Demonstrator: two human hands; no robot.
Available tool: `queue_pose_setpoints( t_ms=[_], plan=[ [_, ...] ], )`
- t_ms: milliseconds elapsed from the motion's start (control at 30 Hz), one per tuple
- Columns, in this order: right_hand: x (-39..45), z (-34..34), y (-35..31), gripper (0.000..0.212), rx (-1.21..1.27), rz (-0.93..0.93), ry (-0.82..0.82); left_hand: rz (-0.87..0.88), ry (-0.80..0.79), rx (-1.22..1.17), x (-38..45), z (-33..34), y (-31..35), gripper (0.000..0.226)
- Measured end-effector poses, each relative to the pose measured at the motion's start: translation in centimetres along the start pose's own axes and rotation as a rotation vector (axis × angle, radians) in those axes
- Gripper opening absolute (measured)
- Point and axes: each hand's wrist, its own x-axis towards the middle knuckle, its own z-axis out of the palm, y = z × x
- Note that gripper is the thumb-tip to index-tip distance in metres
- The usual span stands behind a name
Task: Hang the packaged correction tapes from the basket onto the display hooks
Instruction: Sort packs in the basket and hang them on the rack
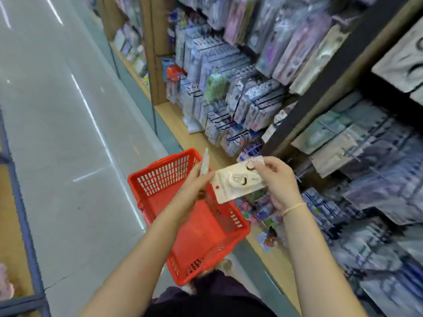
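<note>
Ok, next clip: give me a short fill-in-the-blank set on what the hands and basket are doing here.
1. The basket on the floor is coloured ____.
2. The white correction tape package is held by ____ hands at once.
3. The right hand wears a thin ____ at the wrist.
4. The left hand also holds a second, narrow ____ that sticks up above it.

Missing words: red; both; bracelet; package
</note>
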Motion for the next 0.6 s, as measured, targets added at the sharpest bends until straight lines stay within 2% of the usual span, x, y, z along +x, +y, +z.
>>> queue_pose_setpoints(
  t_ms=[33, 100, 167, 233, 300, 367, 467, 600],
  plan=[
    [-1.0, -1.6, -0.4, 0.011, 0.071, -0.005, 0.102, -0.042, -0.053, -0.132, -0.2, 1.3, 0.4, 0.035],
    [-2.9, -4.2, -1.0, 0.011, 0.206, 0.001, 0.246, -0.138, -0.11, -0.334, -0.6, 3.8, 1.2, 0.044],
    [-5.1, -7.0, -1.8, 0.007, 0.324, 0.02, 0.326, -0.171, -0.186, -0.381, -1.3, 7.0, 2.4, 0.053],
    [-7.5, -9.6, -2.5, 0.006, 0.394, 0.035, 0.339, -0.143, -0.267, -0.352, -2.2, 10.7, 3.7, 0.041],
    [-10.0, -12.1, -2.8, 0.007, 0.411, 0.02, 0.339, -0.118, -0.341, -0.301, -3.3, 14.7, 4.7, 0.039],
    [-12.4, -14.6, -2.9, 0.014, 0.366, -0.008, 0.347, -0.091, -0.382, -0.23, -4.3, 18.5, 5.1, 0.039],
    [-16.0, -18.7, -2.9, 0.021, 0.277, -0.034, 0.379, -0.046, -0.41, -0.133, -6.3, 23.8, 5.2, 0.027],
    [-20.6, -23.8, -2.8, 0.012, 0.138, -0.05, 0.388, 0.014, -0.509, -0.009, -9.2, 29.6, 4.7, 0.029]
  ],
)
